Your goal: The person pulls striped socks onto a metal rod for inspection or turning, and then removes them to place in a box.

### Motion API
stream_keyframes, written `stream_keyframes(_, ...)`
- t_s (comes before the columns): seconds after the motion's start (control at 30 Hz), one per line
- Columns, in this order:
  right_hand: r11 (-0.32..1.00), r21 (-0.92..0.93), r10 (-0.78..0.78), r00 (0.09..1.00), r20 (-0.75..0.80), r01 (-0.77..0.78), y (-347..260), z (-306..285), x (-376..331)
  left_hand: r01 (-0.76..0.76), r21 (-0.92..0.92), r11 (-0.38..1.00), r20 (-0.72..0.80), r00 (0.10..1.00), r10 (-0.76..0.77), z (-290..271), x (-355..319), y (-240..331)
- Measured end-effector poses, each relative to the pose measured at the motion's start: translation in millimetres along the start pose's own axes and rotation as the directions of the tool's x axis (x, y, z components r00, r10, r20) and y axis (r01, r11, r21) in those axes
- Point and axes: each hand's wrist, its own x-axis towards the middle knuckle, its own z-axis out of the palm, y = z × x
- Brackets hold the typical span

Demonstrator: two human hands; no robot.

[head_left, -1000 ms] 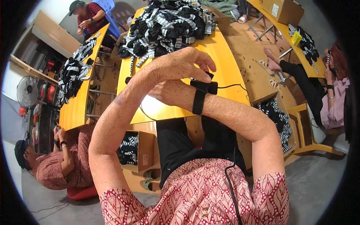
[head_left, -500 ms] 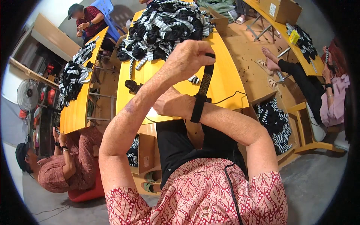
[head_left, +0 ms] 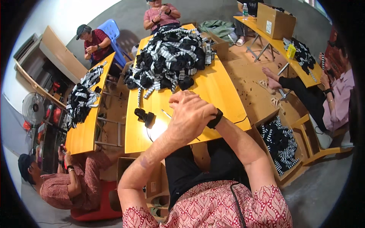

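Nearest: red-and-pink leaf-print cotton shirt (head_left: pixel 213 203) w/ thin blk cord (head_left: pixel 237 205) down its front. Above it, L hand (head_left: pixel 190 119) lies across R hand (head_left: pixel 184 96), hiding most of it; L fingertips are at blk fabric wristband (head_left: pixel 215 119), which sits round R wrist. Can't tell if L fingers pinch the band, nor whether R hand is curled or spread. Both over near end of yellow rectangular wood-look table (head_left: pixel 224 91). Lower L, brown cardboard carton (head_left: pixel 153 176) has small pale label, print too small to read. R of table, open brown box w/ blk-and-wht striped fabric pcs (head_left: pixel 279 146). On tabletop, L of hands: blk strapped gadget (head_left: pixel 144 117), slim pale pen-like stick (head_left: pixel 166 114). Further, big heap of blk/grey-striped cloth (head_left: pixel 167 62). Far R: tall brown cardboard box (head_left: pixel 276 21), wht label, illegible; clear plastic bottle (head_left: pixel 245 10) w/ greenish label nearby.
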Motion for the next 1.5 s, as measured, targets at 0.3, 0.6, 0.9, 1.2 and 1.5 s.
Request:
stream_keyframes(0.3,0.845,-0.44,0.348,0.937,0.021,-0.304,8,-10,26,-0.07,0.281,0.957,-0.213,0.968,0.133,24,-29,10)
stream_keyframes(0.6,0.856,-0.381,0.389,0.921,0.024,-0.351,22,-8,25,-0.086,0.393,0.915,-0.176,0.97,0.166,43,-45,9)
stream_keyframes(0.9,0.843,0.083,0.526,0.847,0.077,-0.531,9,-27,29,0.041,0.596,0.802,-0.144,0.988,0.056,54,-61,12)
stream_keyframes(1.2,0.705,0.403,0.576,0.802,0.156,-0.584,49,-30,20,0.02,0.526,0.85,-0.088,0.996,0.031,68,-60,-3)
stream_keyframes(1.5,0.82,0.124,0.551,0.829,0.097,-0.559,-2,-59,-21,0.314,0.395,0.863,-0.332,0.925,-0.185,45,-121,0)
